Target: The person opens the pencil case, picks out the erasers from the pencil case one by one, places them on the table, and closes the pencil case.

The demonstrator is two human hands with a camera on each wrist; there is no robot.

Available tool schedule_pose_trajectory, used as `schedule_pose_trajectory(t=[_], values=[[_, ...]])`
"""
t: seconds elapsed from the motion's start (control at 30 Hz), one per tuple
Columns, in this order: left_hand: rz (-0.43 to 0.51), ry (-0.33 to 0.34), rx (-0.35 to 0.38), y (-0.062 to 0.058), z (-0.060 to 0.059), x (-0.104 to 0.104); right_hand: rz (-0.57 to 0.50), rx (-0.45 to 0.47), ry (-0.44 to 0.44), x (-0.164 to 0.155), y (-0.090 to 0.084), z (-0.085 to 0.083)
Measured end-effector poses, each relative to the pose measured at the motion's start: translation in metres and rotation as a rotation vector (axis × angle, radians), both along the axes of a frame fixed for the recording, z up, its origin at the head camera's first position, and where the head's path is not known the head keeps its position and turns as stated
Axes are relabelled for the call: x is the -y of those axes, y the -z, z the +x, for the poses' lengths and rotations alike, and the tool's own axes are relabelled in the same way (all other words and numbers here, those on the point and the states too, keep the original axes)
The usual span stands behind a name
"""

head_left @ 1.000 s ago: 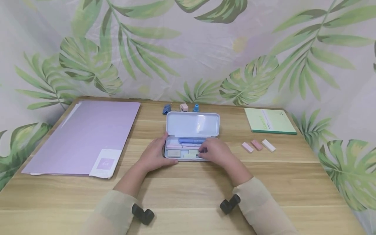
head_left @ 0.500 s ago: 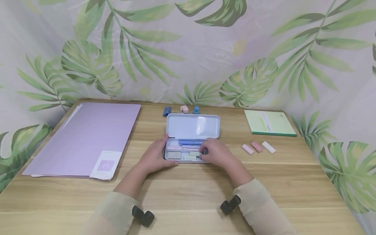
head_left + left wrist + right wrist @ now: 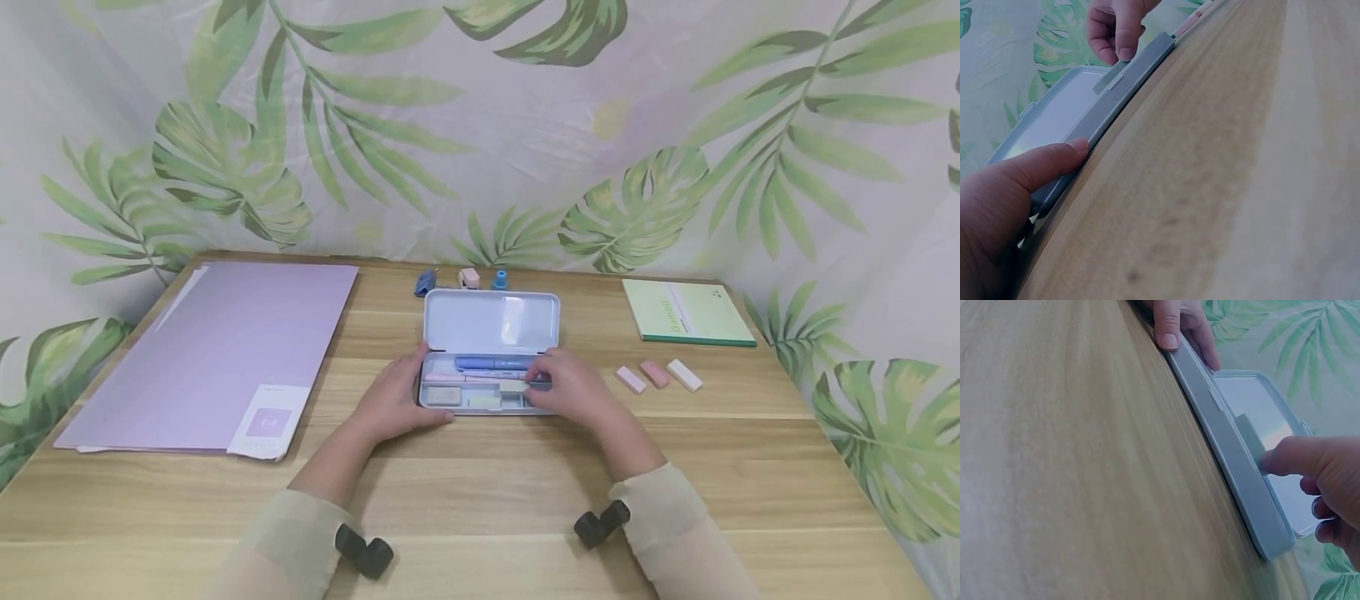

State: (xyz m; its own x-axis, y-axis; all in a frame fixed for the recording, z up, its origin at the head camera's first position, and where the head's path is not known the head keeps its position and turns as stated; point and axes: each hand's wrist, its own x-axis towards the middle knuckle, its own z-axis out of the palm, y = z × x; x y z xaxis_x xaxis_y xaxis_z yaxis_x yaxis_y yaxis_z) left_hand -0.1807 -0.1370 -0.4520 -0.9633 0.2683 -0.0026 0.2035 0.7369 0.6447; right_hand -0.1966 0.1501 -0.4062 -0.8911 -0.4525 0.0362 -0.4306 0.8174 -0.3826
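An open light-blue pencil case (image 3: 491,321) lies in the middle of the table, its lid tilted back. My left hand (image 3: 392,396) grips the case's left end, thumb along the front wall. At the right end, my right hand (image 3: 572,385) pinches a light green eraser (image 3: 1249,439), which stands partly above the front wall in the right wrist view. Inside the case are blue pens (image 3: 487,363), a pink pen (image 3: 444,378), a greyish block (image 3: 444,396) and another pale green eraser (image 3: 483,402). My right fingers hide the case's right end.
Pink and white erasers (image 3: 655,374) lie right of the case, below a green notebook (image 3: 686,312). A large purple folder (image 3: 225,350) covers the table's left side. Behind the lid stand a dark blue item (image 3: 425,282), a pink item (image 3: 469,277) and a blue item (image 3: 500,280).
My right hand has shifted slightly right, and the light green eraser in its fingers has come up from the compartment. The left hand keeps its place on the case.
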Motion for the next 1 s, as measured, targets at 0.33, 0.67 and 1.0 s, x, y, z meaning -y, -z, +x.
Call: schedule_pose_trajectory(t=[0.33,0.67,1.0], values=[[0.009,0.003,0.0,0.002,0.001,0.0,-0.031,0.051,0.009,-0.003,0.005,-0.001],[0.009,0.009,-0.009,0.001,0.0,0.001,-0.29,0.013,0.242,-0.04,0.013,0.012],[0.012,0.008,-0.015,0.002,-0.002,0.001,-0.349,-0.024,0.786,-0.155,0.013,0.026]])
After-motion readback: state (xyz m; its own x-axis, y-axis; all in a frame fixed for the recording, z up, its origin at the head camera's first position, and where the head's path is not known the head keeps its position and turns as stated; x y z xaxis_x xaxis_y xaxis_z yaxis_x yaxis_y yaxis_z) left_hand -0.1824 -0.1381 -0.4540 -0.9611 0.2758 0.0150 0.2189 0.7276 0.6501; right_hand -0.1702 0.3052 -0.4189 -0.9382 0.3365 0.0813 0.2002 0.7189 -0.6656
